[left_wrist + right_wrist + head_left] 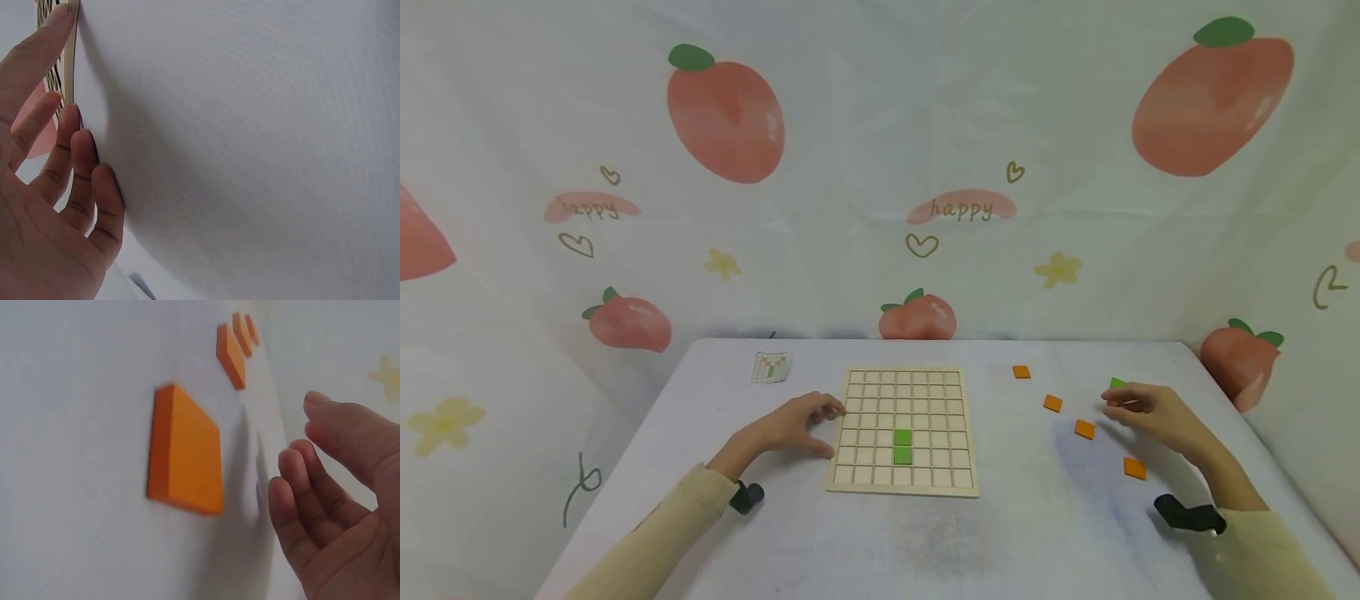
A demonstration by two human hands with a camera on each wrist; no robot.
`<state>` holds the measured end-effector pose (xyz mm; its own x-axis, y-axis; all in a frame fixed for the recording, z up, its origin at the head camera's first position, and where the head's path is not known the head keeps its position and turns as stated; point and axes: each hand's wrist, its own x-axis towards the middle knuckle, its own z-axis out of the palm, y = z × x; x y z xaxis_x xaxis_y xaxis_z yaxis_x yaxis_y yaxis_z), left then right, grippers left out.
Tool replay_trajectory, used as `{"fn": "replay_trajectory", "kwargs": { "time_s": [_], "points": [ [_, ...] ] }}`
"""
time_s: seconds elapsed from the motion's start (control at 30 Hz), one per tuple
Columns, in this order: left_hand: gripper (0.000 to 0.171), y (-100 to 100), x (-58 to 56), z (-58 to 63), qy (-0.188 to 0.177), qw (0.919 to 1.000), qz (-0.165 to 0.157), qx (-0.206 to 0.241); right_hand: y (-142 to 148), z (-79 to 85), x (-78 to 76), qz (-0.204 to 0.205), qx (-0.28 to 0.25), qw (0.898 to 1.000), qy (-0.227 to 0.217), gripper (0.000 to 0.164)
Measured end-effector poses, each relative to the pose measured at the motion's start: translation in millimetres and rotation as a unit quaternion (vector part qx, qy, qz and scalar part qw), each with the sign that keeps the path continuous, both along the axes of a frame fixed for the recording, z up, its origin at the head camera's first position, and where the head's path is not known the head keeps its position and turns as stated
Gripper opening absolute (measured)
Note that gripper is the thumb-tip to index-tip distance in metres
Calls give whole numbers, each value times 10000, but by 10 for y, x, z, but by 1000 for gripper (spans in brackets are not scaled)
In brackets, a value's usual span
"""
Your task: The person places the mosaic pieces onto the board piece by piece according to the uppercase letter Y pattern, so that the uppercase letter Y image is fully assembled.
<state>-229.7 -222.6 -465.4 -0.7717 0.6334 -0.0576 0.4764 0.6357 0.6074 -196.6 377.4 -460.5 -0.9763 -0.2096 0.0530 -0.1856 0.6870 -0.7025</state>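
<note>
A pale wooden grid board [865, 492] lies on the white table. Two green square tiles, an upper one [902, 437] and a lower one [902, 456], fill neighbouring cells of its middle column, just above the bottom row. At the board's left edge rests my left hand [793, 427], thumb and fingers spread; in the left wrist view the thumb [37, 53] lies against the board's side. My right hand [1161, 417] hovers over the table's right side, its fingers loosely bent. Past its fingertips, a green tile [1117, 382] is partly hidden by the hand.
Several orange tiles lie in a slanting row between board and right hand, from a far one [1022, 372] to a near one [1135, 468]. A small pattern card [771, 367] lies at the back left. A peach-printed curtain [850, 167] hangs behind the table.
</note>
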Motion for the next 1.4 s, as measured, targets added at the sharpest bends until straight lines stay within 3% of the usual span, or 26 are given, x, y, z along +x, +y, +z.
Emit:
{"fn": "replay_trajectory", "kwargs": {
  "time_s": [0.43,0.7,0.97,1.4],
  "points": [
    [63,2,-8,-23,26,10000,1,-22,250,-17,-119,-459,200,9987,40,37],
    [64,9,-7,-12,43,10000,11,-21,393,-113,-233,-812,153,9965,108,52],
    [64,9,1,12,82,10000,-34,-18,357,-133,-371,-702,452,9965,3,60],
    [63,-2,2,-10,87,9999,-66,12,381,-140,-500,-523,732,9957,-205,46]
  ]
}}
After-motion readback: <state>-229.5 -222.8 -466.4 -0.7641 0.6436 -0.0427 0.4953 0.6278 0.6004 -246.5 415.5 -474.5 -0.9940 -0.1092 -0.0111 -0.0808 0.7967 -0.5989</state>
